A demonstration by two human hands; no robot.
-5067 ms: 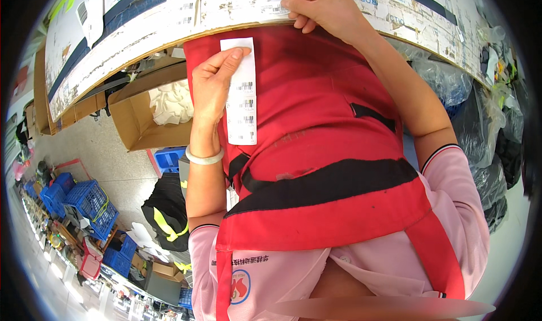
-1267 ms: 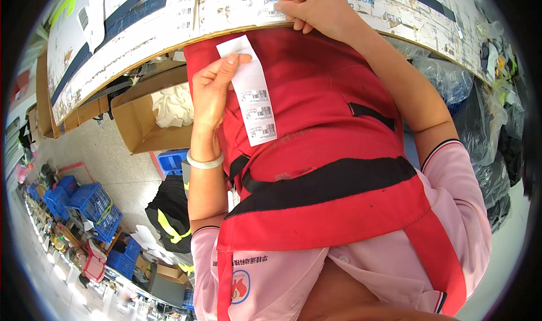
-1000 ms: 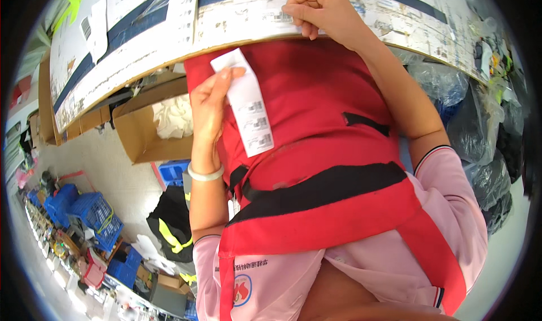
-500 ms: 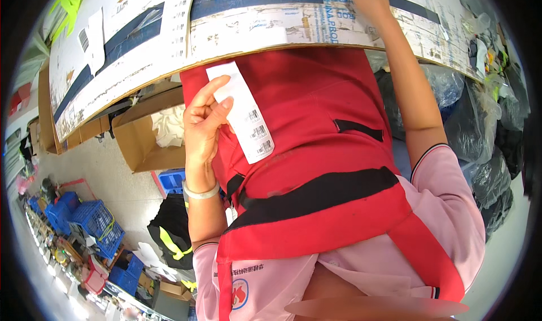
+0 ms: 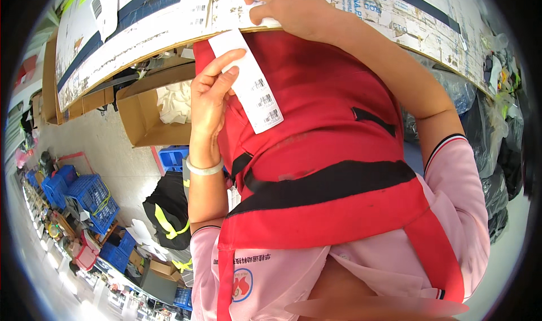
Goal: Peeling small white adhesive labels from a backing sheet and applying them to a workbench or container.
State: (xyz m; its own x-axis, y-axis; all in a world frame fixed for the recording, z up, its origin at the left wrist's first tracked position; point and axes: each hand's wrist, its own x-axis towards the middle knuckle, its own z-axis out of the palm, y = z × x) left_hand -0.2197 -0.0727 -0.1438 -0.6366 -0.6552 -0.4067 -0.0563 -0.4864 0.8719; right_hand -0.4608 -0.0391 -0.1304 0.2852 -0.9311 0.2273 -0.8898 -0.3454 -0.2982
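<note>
Label strip (image 5: 247, 84), held near its top by the left hand (image 5: 210, 92), leaves 3 barcodes (image 5: 265, 100) uncovered; whether the right hand (image 5: 289, 8) grips anything is unclear.

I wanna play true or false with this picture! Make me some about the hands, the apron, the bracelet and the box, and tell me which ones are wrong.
1. The left hand has a strip of labels in its grip. True.
2. The apron is green. False: the apron is red with a black band.
3. A pale bracelet goes around the left wrist. True.
4. The open cardboard box on the left has white stuff inside. True.
5. The right hand is inside that box. False: the right hand is up at the table.
</note>
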